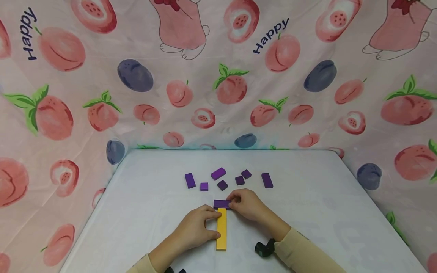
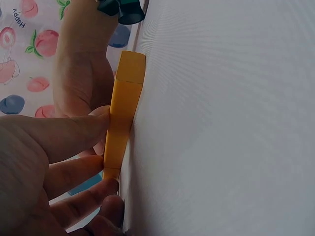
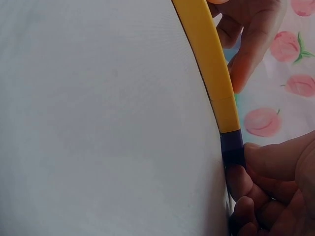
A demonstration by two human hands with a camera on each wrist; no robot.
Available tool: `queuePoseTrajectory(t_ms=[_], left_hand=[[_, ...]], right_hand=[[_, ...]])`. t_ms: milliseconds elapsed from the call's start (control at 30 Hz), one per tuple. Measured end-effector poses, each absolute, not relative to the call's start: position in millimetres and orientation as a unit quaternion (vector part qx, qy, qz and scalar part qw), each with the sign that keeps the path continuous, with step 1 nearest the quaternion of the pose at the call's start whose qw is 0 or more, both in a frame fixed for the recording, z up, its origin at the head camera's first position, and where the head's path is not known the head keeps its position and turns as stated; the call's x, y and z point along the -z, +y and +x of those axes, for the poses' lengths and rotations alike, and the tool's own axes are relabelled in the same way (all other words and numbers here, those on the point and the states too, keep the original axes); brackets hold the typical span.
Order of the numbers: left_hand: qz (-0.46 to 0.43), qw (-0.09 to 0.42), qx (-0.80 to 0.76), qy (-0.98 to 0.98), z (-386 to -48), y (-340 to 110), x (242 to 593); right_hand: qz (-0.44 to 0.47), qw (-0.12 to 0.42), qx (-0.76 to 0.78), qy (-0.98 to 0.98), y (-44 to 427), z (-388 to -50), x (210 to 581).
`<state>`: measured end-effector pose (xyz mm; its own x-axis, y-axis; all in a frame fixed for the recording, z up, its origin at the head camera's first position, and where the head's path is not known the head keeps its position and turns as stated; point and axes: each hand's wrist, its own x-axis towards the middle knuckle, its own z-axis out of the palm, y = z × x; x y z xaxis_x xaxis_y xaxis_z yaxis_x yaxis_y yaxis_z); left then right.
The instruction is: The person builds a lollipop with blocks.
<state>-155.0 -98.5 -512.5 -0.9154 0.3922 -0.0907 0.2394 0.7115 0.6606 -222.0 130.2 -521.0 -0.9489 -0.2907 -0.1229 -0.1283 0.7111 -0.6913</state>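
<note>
A long yellow strip of blocks, with a fine seam close to its far end, lies on the white table. Across that far end sits a dark purple rectangular block, forming a T shape with the strip. My left hand is at the strip's left side, its thumb and fingertips spread along it and touching it. At the crossbar's right end, my right hand pinches the purple block between thumb and fingers. In the right wrist view, the purple block meets the end of the yellow strip.
Beyond the hands lie several loose purple pieces: rectangular blocks and small cubes. A black device is at the right wrist. Fruit-print cloth hangs behind the table.
</note>
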Motion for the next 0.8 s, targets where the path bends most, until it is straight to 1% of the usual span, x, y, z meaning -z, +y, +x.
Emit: queuePoseTrajectory(t_ms=[433, 800], left_hand=[[0.173, 0.105, -0.333, 0.921, -154.3, -98.8, 513.7], [0.172, 0.109, -0.368, 0.907, -154.7, -101.8, 513.8]], right_hand=[[-0.119, 0.106, 0.352, 0.922, 128.8, -220.5, 518.9], [-0.111, 0.109, 0.350, 0.924, 129.5, -221.1, 519.7]])
